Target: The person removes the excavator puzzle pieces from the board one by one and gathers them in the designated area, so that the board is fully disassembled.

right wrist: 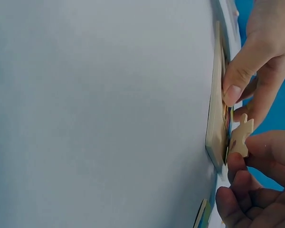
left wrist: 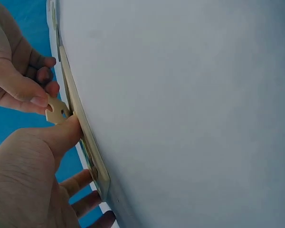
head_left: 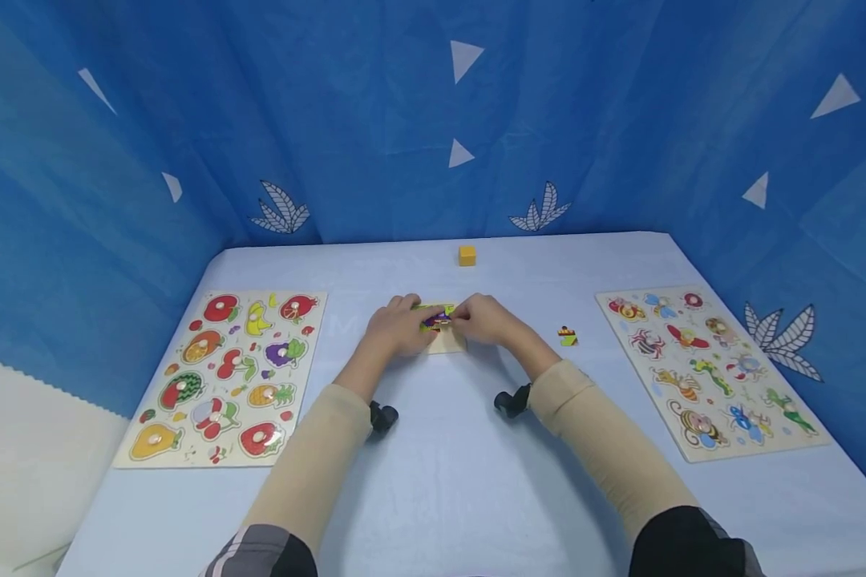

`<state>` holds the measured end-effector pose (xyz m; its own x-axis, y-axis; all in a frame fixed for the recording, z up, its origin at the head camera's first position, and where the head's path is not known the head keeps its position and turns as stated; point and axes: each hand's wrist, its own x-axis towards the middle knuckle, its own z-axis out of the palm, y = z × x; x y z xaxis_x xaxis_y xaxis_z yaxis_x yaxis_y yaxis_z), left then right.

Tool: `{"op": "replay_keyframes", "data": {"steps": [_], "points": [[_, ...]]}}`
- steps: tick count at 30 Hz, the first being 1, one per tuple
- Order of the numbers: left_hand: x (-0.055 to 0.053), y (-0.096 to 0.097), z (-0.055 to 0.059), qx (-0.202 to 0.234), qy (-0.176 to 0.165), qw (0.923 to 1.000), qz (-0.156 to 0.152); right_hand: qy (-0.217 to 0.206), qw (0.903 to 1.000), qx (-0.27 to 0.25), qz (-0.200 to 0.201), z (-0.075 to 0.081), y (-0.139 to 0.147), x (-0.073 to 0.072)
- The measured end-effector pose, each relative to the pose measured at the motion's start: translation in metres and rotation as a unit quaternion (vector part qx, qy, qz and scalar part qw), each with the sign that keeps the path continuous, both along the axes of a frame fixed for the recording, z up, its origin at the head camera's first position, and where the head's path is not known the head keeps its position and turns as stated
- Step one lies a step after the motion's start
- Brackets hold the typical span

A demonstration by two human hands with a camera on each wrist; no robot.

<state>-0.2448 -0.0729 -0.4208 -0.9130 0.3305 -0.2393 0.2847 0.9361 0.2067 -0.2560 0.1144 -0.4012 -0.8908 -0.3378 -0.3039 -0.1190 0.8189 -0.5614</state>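
Note:
A small wooden jigsaw board lies mid-table, brightly coloured pieces in its upper part and bare wood along its near side. My left hand rests over the board's left side. Its thumb presses on the board, and the other fingers stretch across it. My right hand pinches a jigsaw piece between thumb and fingers. The piece is tilted up at the board's right side, its plain wooden back showing in the wrist views. The hands hide part of the board.
Another jigsaw piece lies right of the board. A yellow cube stands near the table's back edge. A fruit peg puzzle lies at left, an insect peg puzzle at right. A blue curtain hangs behind.

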Motion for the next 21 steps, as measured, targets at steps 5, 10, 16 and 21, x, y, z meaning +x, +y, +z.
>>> {"op": "replay_keyframes", "data": {"steps": [5,10,16,21], "points": [[-0.0001,0.0001,0.0003,-0.003,-0.003,1.0,0.002,0.011,0.9998,-0.011,-0.013,-0.0043,0.0002,0.0004],[0.0005,-0.0009,0.0002,0.003,-0.001,1.0,0.002,0.01,0.9996,-0.016,-0.022,-0.0074,-0.0012,0.0004],[0.0016,-0.0007,0.001,0.006,-0.002,1.0,-0.001,0.009,0.9998,-0.008,-0.013,-0.0085,-0.0021,0.0016],[0.0008,0.0006,0.0007,0.002,-0.004,1.0,0.002,0.012,0.9999,-0.006,-0.004,-0.0068,0.0008,0.0034]]}}
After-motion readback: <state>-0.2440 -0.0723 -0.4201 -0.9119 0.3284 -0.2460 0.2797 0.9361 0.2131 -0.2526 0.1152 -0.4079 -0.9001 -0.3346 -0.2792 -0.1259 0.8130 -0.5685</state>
